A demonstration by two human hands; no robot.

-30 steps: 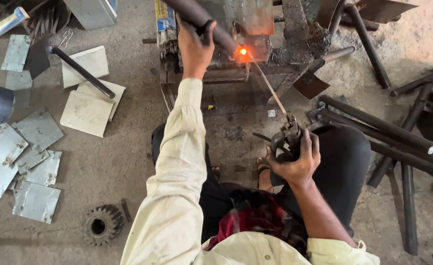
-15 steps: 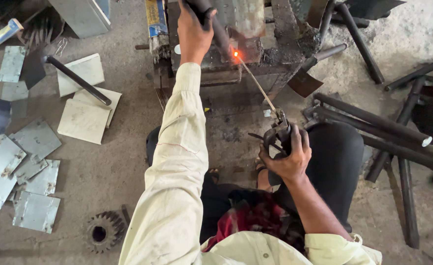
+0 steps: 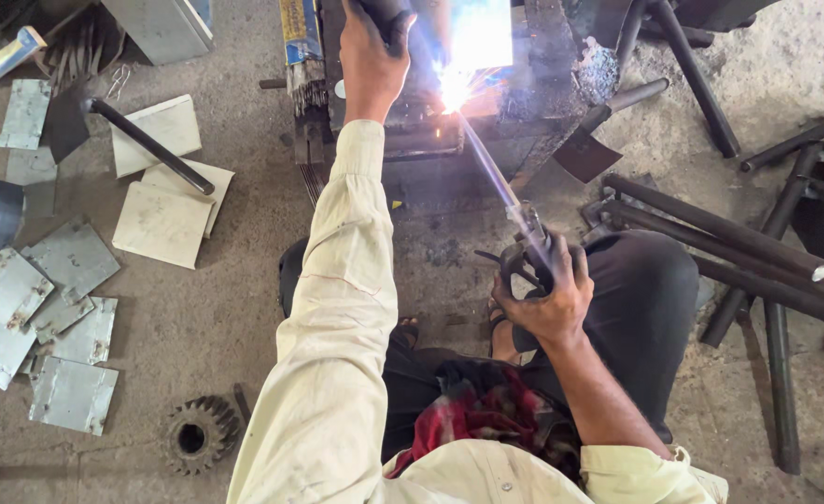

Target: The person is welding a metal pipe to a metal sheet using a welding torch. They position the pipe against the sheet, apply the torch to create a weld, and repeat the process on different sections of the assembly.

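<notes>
My right hand [image 3: 547, 299] grips a dark welding electrode holder [image 3: 528, 254] above my knee. Its thin rod [image 3: 486, 168] slants up and left to a bright white arc [image 3: 456, 86] on a blackened metal workpiece [image 3: 533, 84]. My left hand [image 3: 372, 56], in a cream sleeve, reaches forward and is closed around a dark pipe [image 3: 388, 14] at the top edge, just left of the arc. Glare hides the spot where rod and metal meet.
Several grey metal plates [image 3: 52, 308] and pale square plates [image 3: 162, 224] lie on the floor at left, with a black rod [image 3: 150, 145] and a gear [image 3: 197, 434]. Long dark pipes [image 3: 729, 233] lie at right. A bundle of welding rods [image 3: 302, 75] rests left of the workpiece.
The small orange glow at the rod tip has flared into a bright white arc. My hands hold nearly the same places; the view has shifted slightly.
</notes>
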